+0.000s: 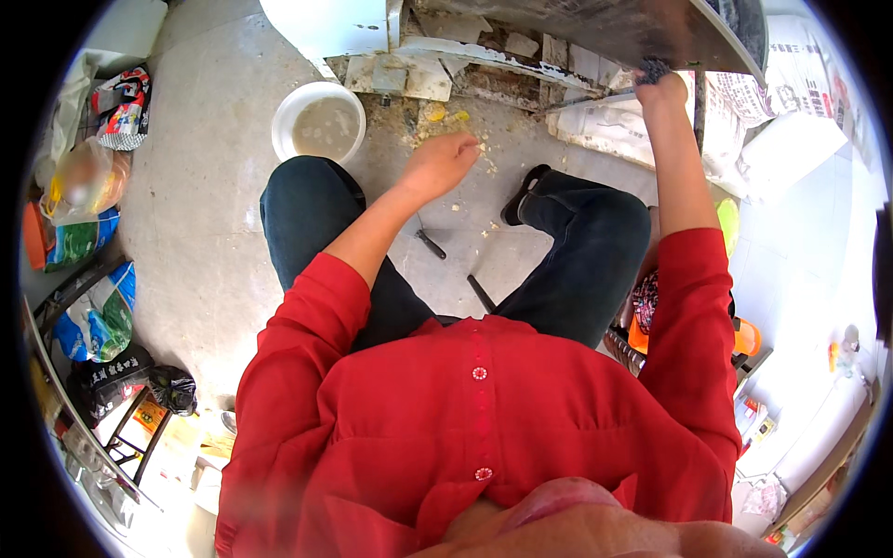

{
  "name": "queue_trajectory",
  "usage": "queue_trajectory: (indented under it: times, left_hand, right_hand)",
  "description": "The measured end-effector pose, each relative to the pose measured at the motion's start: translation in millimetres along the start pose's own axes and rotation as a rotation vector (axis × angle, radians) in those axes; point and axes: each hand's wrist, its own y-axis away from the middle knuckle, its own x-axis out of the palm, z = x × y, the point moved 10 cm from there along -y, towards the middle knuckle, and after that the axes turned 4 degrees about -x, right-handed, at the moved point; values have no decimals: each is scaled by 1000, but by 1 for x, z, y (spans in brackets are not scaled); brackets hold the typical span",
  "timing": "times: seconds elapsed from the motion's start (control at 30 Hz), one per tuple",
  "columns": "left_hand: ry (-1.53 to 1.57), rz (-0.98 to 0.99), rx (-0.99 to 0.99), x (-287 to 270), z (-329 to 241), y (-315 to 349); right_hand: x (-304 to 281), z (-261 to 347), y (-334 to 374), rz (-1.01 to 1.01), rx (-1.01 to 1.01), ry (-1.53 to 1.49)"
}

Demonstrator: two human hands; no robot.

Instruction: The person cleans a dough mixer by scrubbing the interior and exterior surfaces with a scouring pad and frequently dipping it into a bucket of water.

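At the upper right, my right hand [662, 91] is raised, closed around a dark grey scouring pad [655, 71] at the lower edge of a brown-grey metal panel [595, 28]. The fingertips are partly hidden by the pad. My left hand [439, 166] is above the floor between my knees, its fingers curled in; what they hold, if anything, is hidden. Left of it stands a white bucket [280, 119] of cloudy water. Below the left hand, a black-handled tool [431, 244] lies on the floor, and another dark handle [481, 293] shows near my right thigh.
Pale crumbs and yellow scraps [446, 114] litter the floor below the grimy lower frame [502, 63]. White sacks [605, 130] lie at the right, beside a metal leg [699, 112]. Bags [98, 321] and a dark rack [139, 437] line the left side.
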Motion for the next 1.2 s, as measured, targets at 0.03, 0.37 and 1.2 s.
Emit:
queue_trajectory:
  times: [0.03,0.37,1.2]
  left_hand:
    - [0,1,-24,-5,4,1]
    - [-41,-78,-58,-20,20,8]
    - [55,-120,-44,-34,13,14]
  right_hand:
    - [22,-24,8,20,98,-13]
    - [169,-132,154,437,203,145]
    - [146,-237,85,125,556,-88]
